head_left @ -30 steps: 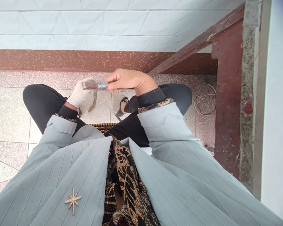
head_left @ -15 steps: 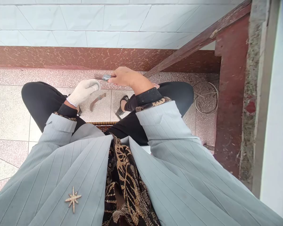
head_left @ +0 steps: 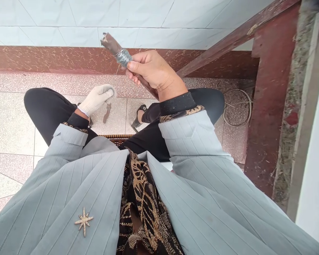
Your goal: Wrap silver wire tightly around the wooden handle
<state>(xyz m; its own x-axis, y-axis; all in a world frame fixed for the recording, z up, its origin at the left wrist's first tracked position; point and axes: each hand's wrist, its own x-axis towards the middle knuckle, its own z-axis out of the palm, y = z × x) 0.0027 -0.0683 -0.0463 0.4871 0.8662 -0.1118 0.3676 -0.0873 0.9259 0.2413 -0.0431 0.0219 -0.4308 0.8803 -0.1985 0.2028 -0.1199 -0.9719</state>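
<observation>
My bare right hand (head_left: 149, 71) is closed around a brown stick (head_left: 111, 43) that looks like wood and tilts up to the left. Silvery wire (head_left: 123, 57) is wound in a thick band around the stick, just beyond my fingertips. A thin loose strand hangs below the band. My left hand (head_left: 97, 98), in a white knit glove, is lower and to the left, apart from the stick. Its fingers are curled together, and what they hold, if anything, cannot be made out. A short brown piece (head_left: 106, 114) shows just below the glove, its upper end partly hidden.
My knees are spread on both sides over the tiled floor (head_left: 10, 120). A tiled wall (head_left: 55, 16) with a red-brown base stands ahead. A slanted wooden bar (head_left: 218, 44) and red-brown post (head_left: 271, 106) flank the right, near a coiled pale cable (head_left: 238, 124).
My right hand has risen with the wire-wound stick, which now tilts upward and shows more of its length. My gloved left hand has shifted slightly up and right, over the short brown piece.
</observation>
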